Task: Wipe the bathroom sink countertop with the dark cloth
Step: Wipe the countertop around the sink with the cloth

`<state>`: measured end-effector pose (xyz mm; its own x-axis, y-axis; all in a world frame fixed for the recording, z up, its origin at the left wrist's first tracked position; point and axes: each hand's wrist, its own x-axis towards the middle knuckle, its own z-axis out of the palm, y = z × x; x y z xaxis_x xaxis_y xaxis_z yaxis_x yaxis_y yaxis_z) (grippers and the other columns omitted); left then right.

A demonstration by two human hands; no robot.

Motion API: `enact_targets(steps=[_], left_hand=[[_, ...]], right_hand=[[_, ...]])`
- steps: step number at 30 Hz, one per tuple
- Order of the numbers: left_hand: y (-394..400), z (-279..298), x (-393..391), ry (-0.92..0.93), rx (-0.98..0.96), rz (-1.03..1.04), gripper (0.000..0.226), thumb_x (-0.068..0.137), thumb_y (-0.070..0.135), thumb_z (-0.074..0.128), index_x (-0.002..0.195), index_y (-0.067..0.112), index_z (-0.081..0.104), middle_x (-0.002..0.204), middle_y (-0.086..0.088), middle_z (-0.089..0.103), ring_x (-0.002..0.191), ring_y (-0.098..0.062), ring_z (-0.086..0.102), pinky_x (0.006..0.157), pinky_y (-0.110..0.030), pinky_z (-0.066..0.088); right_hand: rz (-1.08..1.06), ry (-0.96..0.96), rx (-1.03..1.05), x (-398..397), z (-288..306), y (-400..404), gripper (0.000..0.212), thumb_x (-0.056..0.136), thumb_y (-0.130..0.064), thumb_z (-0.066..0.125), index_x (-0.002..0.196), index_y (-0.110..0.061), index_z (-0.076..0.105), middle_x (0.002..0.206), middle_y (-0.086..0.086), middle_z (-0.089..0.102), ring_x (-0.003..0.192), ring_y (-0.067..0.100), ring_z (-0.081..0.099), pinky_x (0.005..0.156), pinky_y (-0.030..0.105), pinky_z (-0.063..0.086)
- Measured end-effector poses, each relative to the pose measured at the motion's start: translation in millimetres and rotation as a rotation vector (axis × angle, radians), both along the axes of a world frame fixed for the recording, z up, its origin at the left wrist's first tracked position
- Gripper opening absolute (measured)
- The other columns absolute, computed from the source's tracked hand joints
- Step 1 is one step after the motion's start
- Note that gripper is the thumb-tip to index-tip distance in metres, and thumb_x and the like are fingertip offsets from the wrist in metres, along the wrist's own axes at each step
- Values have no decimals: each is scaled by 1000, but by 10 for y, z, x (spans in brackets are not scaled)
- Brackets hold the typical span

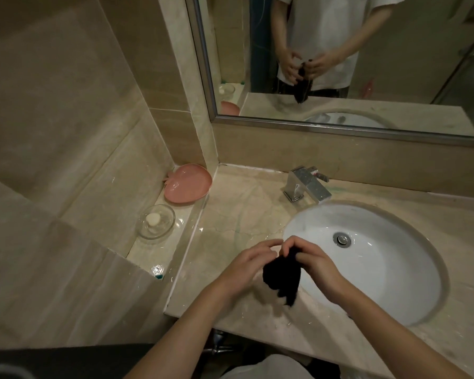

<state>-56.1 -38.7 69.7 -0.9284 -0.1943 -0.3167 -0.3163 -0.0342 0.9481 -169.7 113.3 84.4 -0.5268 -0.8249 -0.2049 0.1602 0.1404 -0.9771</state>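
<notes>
A dark cloth (281,276) hangs bunched in the air above the beige marble countertop (244,209), just left of the white oval sink (394,269). My right hand (315,265) pinches its upper edge with curled fingers. My left hand (246,265) is at the cloth's left side, its fingers curled toward the top corner and touching it. The cloth's lower end dangles over the counter's front part. The mirror reflection shows both hands gripping the cloth.
A chrome faucet (307,187) stands behind the sink. On a lower ledge to the left sit a pink strawberry-shaped dish (188,183) and a clear glass bowl (156,221) with soap. A mirror (367,64) covers the back wall.
</notes>
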Motion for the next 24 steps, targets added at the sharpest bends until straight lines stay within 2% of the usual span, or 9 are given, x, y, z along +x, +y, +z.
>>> enact_targets(steps=[3, 5, 7, 11, 13, 16, 17, 20, 24], left_hand=[[-29, 100, -46, 13, 53, -14, 16, 98, 17, 60, 111, 8, 59, 103, 7, 71, 98, -8, 66, 89, -26, 48], [-56, 118, -37, -28, 87, -68, 43, 92, 23, 71, 130, 26, 51, 106, -10, 71, 98, -19, 68, 89, -33, 53], [-66, 97, -25, -83, -11, -193, 55, 87, 32, 76, 136, 36, 52, 114, -16, 68, 105, -24, 68, 96, -38, 53], [-50, 40, 8, -84, -153, -192, 30, 92, 34, 69, 118, 20, 68, 110, -15, 70, 106, -31, 67, 97, -53, 51], [-85, 49, 38, -67, -182, -119, 21, 97, 28, 63, 113, 16, 70, 105, -11, 72, 99, -26, 70, 92, -47, 55], [-151, 127, 91, -61, -172, -66, 19, 100, 28, 59, 110, 18, 71, 91, 0, 72, 81, -16, 69, 68, -29, 53], [-169, 133, 109, -54, -164, -63, 19, 100, 30, 59, 111, 20, 71, 93, 0, 73, 82, -17, 69, 68, -28, 53], [-212, 127, 157, -46, -149, -87, 19, 96, 31, 65, 112, 22, 71, 107, -2, 72, 98, -19, 70, 85, -33, 58], [-386, -18, 272, -177, -206, -180, 33, 83, 48, 76, 112, 32, 70, 112, 8, 68, 99, -10, 69, 89, -31, 58]], right_hand=[[53, -56, 12, -116, 89, 33, 18, 66, -10, 42, 76, -14, 57, 80, 12, 56, 72, 20, 45, 64, 34, 32], [49, -66, -10, -181, 174, 72, 19, 67, -9, 41, 77, -14, 56, 83, 12, 58, 74, 20, 49, 65, 32, 35], [44, -56, -37, -235, 245, 109, 19, 70, -8, 40, 81, -10, 55, 88, 15, 59, 79, 21, 52, 68, 30, 39], [46, 130, 63, -237, 232, 189, 22, 89, -3, 37, 98, -10, 56, 99, 20, 61, 78, 18, 53, 70, 26, 44], [46, 114, 173, -238, 200, 231, 32, 99, 2, 34, 113, -17, 56, 105, 16, 63, 77, 18, 55, 67, 24, 44], [174, 97, 350, -228, 182, 269, 25, 107, -27, 39, 120, -27, 61, 96, 5, 66, 71, 7, 56, 69, 19, 43], [236, 122, 375, -203, 166, 268, 25, 104, -39, 47, 115, -27, 65, 94, -2, 68, 74, 4, 59, 72, 16, 44], [359, 245, 377, -90, 71, 258, 13, 93, -34, 71, 95, -21, 69, 80, -14, 66, 72, 2, 58, 70, 15, 43], [322, 41, 351, -22, -133, 263, 10, 101, -22, 60, 105, -13, 59, 88, -7, 63, 79, 4, 59, 70, 17, 45]])
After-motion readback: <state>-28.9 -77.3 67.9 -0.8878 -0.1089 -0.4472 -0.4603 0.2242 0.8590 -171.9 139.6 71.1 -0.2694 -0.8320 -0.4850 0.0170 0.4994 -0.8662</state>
